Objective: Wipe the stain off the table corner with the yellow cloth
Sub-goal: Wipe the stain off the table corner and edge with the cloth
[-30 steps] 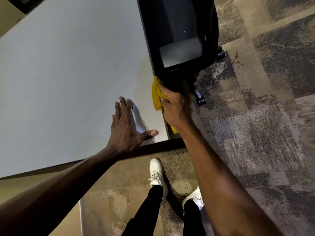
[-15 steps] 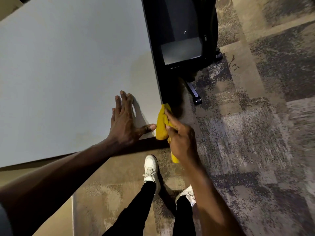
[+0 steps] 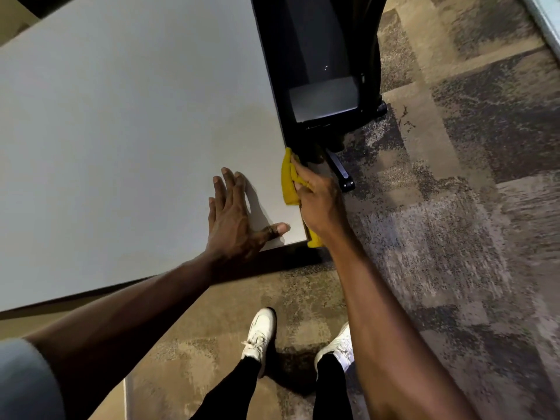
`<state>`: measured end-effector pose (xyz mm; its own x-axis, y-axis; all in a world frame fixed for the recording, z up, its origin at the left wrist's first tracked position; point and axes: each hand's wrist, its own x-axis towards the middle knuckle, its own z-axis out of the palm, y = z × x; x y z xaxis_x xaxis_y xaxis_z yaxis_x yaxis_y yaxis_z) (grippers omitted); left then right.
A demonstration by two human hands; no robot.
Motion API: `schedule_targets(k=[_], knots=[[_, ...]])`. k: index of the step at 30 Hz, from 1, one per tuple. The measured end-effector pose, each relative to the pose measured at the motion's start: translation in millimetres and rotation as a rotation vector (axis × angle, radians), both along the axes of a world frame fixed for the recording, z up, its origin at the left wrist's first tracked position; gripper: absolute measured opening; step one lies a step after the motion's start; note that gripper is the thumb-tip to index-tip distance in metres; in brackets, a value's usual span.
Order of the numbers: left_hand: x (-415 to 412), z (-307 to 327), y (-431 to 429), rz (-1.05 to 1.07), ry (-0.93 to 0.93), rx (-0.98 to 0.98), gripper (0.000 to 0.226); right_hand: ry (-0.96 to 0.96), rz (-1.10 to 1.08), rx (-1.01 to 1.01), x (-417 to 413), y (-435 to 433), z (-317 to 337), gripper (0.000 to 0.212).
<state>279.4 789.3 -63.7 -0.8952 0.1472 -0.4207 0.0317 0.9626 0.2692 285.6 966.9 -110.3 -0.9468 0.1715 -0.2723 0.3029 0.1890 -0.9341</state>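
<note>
The pale grey table (image 3: 127, 140) fills the left of the view, its near right corner at lower centre. My right hand (image 3: 318, 201) grips the yellow cloth (image 3: 288, 183) and presses it against the table's right edge, a little beyond the corner. A tail of the cloth hangs down below my wrist, beside the corner. My left hand (image 3: 233, 216) lies flat on the tabletop just left of the cloth, fingers spread, thumb toward the corner. I cannot make out a stain.
A black office chair (image 3: 324, 71) stands tight against the table's right edge, one caster leg (image 3: 342, 172) just past my right hand. Patterned carpet (image 3: 454, 207) covers the floor. My white shoes (image 3: 260, 334) stand below the table corner.
My right hand has slid the cloth along the right edge: from farther up, down to the corner half a second ago, and now back up away from the corner. My left hand stays flat.
</note>
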Motion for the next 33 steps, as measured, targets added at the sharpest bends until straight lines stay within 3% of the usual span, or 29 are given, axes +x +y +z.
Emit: schedule_targets(k=[7, 19, 23, 26, 29, 33], knots=[[0.3, -1.6, 0.3, -0.018, 0.017, -0.001, 0.144, -0.1, -0.213, -0.113, 81.6, -23.8, 0.4, 0.052], [0.9, -2.6, -8.7, -0.098, 0.006, -0.012, 0.141, -0.047, -1.046, -0.176, 96.8, -155.9, 31.8, 0.058], [-12.8, 6.2, -27.5, -0.194, -0.063, -0.008, 0.118, -0.042, -1.092, -0.227, 97.6, -195.1, 36.4, 0.054], [-36.5, 12.5, -63.0, -0.422, -0.091, -0.066, 0.097, -0.062, -1.032, -0.253, 99.9, -233.0, 35.0, 0.053], [-45.1, 13.2, -98.0, -0.678, 0.024, -0.174, 0.098, -0.094, -1.007, -0.244, 104.2, -272.1, 37.1, 0.053], [-46.3, 11.2, -107.6, -0.738, 0.061, -0.152, 0.098, -0.126, -1.022, -0.21, 100.9, -290.3, 40.9, 0.055]])
